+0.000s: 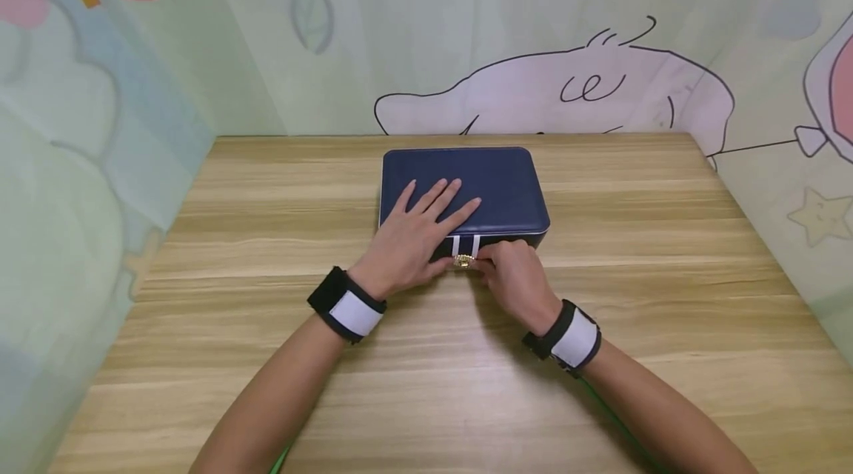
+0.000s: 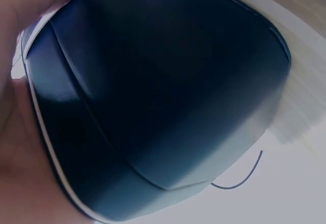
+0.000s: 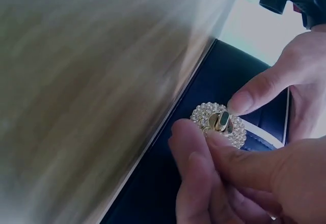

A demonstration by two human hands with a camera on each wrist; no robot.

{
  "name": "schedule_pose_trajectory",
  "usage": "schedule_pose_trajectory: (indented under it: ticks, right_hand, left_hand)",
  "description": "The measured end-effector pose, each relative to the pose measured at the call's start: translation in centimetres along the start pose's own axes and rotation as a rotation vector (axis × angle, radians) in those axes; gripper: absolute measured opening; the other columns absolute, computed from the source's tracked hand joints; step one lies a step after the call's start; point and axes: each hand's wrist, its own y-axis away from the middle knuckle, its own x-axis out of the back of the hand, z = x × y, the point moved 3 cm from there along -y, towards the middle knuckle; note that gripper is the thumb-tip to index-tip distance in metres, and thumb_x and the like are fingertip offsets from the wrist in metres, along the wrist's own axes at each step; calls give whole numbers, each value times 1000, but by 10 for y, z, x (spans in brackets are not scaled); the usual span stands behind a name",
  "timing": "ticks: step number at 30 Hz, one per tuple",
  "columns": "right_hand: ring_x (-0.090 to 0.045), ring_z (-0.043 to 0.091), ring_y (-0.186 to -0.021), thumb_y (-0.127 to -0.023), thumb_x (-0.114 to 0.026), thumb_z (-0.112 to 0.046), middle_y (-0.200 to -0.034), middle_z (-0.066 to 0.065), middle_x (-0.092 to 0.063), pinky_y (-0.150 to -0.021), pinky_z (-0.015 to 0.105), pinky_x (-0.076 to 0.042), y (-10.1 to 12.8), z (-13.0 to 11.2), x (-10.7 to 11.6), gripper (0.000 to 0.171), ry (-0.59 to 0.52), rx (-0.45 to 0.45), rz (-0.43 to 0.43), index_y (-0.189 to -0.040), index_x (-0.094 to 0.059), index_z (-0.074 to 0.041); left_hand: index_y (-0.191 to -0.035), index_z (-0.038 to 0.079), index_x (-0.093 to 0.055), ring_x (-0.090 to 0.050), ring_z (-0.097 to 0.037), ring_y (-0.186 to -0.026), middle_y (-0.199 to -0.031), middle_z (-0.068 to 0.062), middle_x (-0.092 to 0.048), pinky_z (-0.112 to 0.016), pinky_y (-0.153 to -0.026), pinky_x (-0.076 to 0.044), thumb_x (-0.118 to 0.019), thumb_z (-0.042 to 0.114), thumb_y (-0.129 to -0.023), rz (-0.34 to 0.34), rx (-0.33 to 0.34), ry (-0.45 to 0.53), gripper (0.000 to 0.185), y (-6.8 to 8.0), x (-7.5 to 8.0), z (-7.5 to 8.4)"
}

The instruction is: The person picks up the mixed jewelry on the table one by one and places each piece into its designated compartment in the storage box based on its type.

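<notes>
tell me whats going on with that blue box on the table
A person works at a closed dark blue case on a wooden table. The left hand lies flat on the lid with fingers spread, its thumb by the clasp. The right hand pinches the small gold turn clasp, ringed with pearl-like beads, on the case's front edge. The lid is still down.

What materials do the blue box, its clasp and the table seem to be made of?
Box: probably faux leather, smooth with a soft sheen and white piping. Clasp: gold-toned metal ringed with small pearl-like beads. Table: light wood or laminate, with visible grain.
</notes>
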Motion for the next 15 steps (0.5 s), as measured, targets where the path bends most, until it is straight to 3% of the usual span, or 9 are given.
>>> schedule_pose_trajectory:
  ticks: [8, 15]
  right_hand:
    - [-62, 6, -56, -91, -75, -11, -69, -2, -74, -52, 25, -47, -1, 2, 0, 11, -22, -32, -5, -83, -82, -9]
    - [-65, 9, -64, -86, -76, -11, -74, -3, -75, -59, 29, -52, 0, -4, -3, 6, -34, -20, -56, -81, -80, -11]
  left_hand:
    - [-163, 30, -22, -21, -28, -158, -171, -10, -21, -59, -127, -16, -61, 57, -96, 5, 21, -3, 83, -2, -1, 1]
    - [-163, 30, -22, -22, -29, -158, -170, -10, -21, -59, -127, -18, -61, 58, -95, 10, 27, -19, 83, -2, -1, 1]
